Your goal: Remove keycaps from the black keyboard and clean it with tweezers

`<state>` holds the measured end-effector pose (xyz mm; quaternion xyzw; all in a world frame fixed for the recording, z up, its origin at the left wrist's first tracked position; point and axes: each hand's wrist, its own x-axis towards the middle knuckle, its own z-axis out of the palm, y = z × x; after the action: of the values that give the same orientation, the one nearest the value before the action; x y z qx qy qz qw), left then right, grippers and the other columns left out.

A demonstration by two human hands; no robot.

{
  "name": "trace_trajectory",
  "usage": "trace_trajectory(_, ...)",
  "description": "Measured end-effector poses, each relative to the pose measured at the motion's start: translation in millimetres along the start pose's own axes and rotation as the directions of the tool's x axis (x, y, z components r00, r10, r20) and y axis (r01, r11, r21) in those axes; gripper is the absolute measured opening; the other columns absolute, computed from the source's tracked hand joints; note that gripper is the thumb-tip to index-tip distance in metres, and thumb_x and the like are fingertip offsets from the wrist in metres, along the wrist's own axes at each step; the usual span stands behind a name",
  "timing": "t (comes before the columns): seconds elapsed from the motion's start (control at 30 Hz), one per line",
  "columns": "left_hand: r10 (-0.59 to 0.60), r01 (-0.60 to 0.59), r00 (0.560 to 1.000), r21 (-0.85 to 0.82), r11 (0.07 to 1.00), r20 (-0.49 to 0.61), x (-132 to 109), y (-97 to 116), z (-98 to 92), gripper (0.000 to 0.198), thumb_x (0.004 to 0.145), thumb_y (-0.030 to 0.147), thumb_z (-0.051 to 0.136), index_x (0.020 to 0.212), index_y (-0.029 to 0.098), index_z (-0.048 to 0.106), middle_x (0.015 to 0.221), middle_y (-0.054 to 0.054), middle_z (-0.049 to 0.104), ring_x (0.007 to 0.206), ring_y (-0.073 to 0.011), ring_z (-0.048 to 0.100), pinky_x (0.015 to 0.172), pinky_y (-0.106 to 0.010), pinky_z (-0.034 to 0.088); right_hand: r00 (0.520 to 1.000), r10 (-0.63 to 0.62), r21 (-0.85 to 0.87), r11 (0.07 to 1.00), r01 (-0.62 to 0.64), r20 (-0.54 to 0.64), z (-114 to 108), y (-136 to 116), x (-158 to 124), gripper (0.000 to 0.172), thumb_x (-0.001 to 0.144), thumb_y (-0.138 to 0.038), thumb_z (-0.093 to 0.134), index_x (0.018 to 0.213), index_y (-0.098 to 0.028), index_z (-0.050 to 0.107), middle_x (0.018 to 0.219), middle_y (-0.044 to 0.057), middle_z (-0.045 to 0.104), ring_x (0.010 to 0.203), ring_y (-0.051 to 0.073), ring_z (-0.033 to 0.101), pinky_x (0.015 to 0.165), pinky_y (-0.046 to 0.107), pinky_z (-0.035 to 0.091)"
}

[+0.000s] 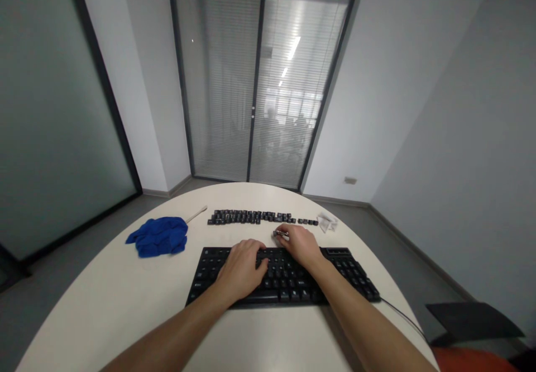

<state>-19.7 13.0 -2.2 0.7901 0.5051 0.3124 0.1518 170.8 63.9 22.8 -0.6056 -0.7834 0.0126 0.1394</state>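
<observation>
A black computer keyboard [274, 295] lies flat on the round table in front of me. My left hand [243, 268] rests palm down on its left-middle keys, fingers stretched forward and thumb apart, holding nothing I can see. Just beyond the keyboard's back edge, my right hand [299, 243] pinches a small silver-and-dark tool [277, 233] between thumb and fingers. Its exact kind is too small to make out. Beyond both hands, loose black keycaps [238, 217] stand in rows on the table.
A crumpled blue cloth [161, 237] lies at the left, with a thin pale stick [196, 214] beside it. Clear plastic bags [327, 222] sit at the back right. The keyboard's cable [404, 316] runs off the table's right edge [414, 310].
</observation>
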Motion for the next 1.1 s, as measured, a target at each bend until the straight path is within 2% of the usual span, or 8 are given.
trace_trajectory(0.1, 0.005, -0.005, 1.0, 0.0, 1.0, 0.0, 0, -1, 0.6, 0.02, 0.085, 0.024, 0.056, 0.104, 0.02, 0.061, 0.106, -0.008, 0.066, 0.104, -0.0277, 0.058, 0.096, -0.045, 0.043, 0.998, 0.051, -0.043, 0.998, -0.05, 0.028, 4, -2, 13, 0.022, 0.09, -0.033, 0.056, 0.105, -0.025, 0.07, 0.101, 0.007, 0.074, 0.095, 0.023, 0.068, 0.077, 0.029, 0.047)
trace_trajectory(0.5, 0.002, -0.002, 1.0, -0.01, 1.0, 0.001, 1, -4, 3.5, 0.018, 0.085, 0.025, 0.056, 0.102, 0.021, 0.062, 0.104, -0.008, 0.066, 0.102, -0.0277, 0.058, 0.094, -0.045, 0.043, 0.996, 0.083, -0.091, 0.993, -0.08, 0.029, 23, -18, 54, 0.025, 0.086, -0.026, 0.057, 0.108, -0.026, 0.07, 0.102, 0.01, 0.073, 0.095, 0.025, 0.068, 0.079, 0.032, 0.048)
trace_trajectory(1.1, 0.002, -0.002, 1.0, -0.008, 1.0, -0.002, 1, 0, 1.1, 0.016, 0.086, 0.024, 0.055, 0.101, 0.022, 0.061, 0.104, -0.007, 0.066, 0.101, -0.0274, 0.059, 0.095, -0.046, 0.043, 0.995, 0.097, -0.056, 0.994, -0.097, 0.004, 29, -26, 65, 0.028, 0.09, -0.026, 0.053, 0.113, -0.024, 0.067, 0.103, 0.012, 0.072, 0.096, 0.025, 0.068, 0.079, 0.032, 0.048)
